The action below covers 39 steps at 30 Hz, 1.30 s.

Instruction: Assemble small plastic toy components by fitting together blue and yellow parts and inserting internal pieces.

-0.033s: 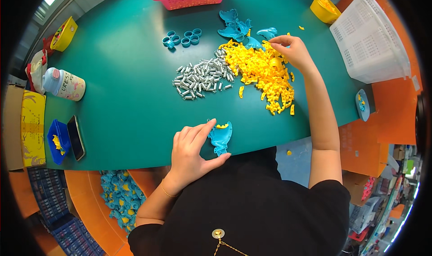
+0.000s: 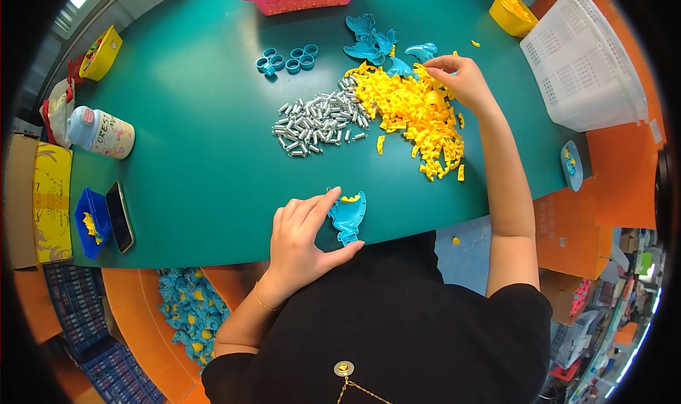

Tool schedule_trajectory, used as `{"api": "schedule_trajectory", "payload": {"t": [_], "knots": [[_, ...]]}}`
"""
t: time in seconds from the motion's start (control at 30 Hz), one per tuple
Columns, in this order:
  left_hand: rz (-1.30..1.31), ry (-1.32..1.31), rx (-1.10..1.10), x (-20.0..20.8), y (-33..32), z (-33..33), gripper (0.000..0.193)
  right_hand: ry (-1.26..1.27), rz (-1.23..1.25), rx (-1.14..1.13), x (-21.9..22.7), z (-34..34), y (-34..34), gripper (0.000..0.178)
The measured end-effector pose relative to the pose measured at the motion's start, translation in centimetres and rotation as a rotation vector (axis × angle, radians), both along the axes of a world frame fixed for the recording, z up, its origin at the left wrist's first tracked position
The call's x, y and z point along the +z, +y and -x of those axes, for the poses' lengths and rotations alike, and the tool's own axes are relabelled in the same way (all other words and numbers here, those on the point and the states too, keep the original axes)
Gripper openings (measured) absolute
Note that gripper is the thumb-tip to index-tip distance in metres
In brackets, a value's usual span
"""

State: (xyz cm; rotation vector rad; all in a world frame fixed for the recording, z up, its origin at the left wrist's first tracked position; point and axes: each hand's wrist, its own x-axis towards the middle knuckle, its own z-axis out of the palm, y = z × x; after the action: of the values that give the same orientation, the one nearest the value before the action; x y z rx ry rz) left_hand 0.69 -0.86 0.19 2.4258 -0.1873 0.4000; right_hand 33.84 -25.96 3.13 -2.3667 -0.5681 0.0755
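Observation:
Near the table's front edge, my left hand (image 2: 301, 234) grips a blue plastic shell half (image 2: 347, 218) between thumb and fingers, hollow side up. A small yellow piece (image 2: 350, 199) sits at the shell's top end. My right hand (image 2: 464, 81) is at the far right of a heap of small yellow plastic pieces (image 2: 408, 106), its fingertips drawn together; what they hold, if anything, is hidden. Just beyond the fingers lie a curved blue part (image 2: 421, 51) and a cluster of blue shell parts (image 2: 370, 42). Left of the yellow heap spreads a pile of silvery metal cylinders (image 2: 312, 125).
Blue rings (image 2: 299, 60) lie behind the cylinders, near a pink basket (image 2: 305, 0). A bottle (image 2: 103, 132), a phone (image 2: 120, 217) and a blue tray (image 2: 89, 244) stand left. On the right are a white crate (image 2: 582, 56) and a yellow tub (image 2: 507, 17). Below left, a box holds blue-yellow assemblies (image 2: 188, 308).

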Motion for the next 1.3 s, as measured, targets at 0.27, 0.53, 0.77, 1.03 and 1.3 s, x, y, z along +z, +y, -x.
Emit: {"api": "schedule_trajectory", "payload": {"t": [0.27, 0.53, 0.77, 1.03, 1.3], "knots": [[0.021, -0.022, 0.008, -0.2, 0.0, 0.0, 0.087, -0.062, 0.057, -0.013, -0.1, -0.5, -0.3, 0.024], [0.024, -0.016, 0.005, -0.3, 0.0, 0.0, 0.086, -0.130, 0.385, -0.075, 0.7, 0.2, -0.9, 0.036], [0.042, -0.016, 0.014, -0.4, 0.0, 0.0, 0.083, -0.151, 0.497, -0.109, -0.5, 0.2, -0.8, 0.053], [0.031, -0.038, 0.002, -0.3, 0.1, -0.1, 0.086, -0.066, 0.559, -0.007, 1.1, -0.9, -1.2, 0.049], [0.040, -0.016, 0.012, -0.3, 0.1, 0.1, 0.084, 0.045, 0.611, -0.006, 2.1, 0.1, -0.4, 0.054]]}}
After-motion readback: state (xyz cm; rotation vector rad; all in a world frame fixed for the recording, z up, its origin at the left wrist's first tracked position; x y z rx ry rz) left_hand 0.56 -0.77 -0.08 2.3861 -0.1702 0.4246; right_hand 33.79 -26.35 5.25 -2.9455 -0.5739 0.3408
